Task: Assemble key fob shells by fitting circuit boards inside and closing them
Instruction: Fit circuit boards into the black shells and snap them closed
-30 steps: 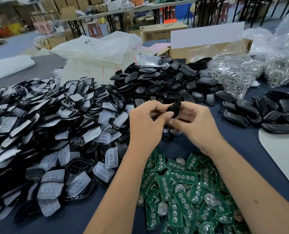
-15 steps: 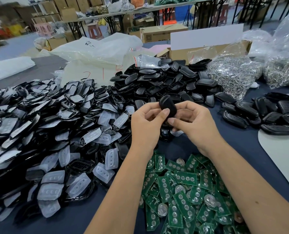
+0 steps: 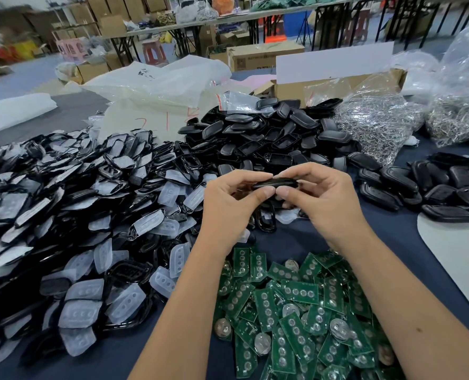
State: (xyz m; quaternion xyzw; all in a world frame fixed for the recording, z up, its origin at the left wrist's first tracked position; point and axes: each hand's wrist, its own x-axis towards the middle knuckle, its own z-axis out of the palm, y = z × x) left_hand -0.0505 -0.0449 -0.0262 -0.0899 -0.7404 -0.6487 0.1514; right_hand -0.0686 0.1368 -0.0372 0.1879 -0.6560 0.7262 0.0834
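Note:
I hold one black key fob shell (image 3: 276,184) edge-on between both hands, above the dark blue table. My left hand (image 3: 232,204) pinches its left end with thumb below and fingers on top. My right hand (image 3: 324,198) grips its right end the same way. The shell looks closed; no board shows inside it. A heap of green circuit boards (image 3: 296,305) with round coin cells lies below my wrists. Black front frames with clear rubber button pads (image 3: 71,215) fill the left side. Black back shells (image 3: 263,138) are piled behind my hands.
More black fobs (image 3: 433,187) lie in a row at the right, beside a white sheet (image 3: 458,253). Clear bags of metal key rings (image 3: 378,124) and a cardboard box (image 3: 337,80) stand at the back right. White plastic bags (image 3: 156,86) sit behind the piles.
The shell has turned from upright, with its face showing, to lying flat and edge-on between my fingertips. Both hands stayed in the same spot above the boards.

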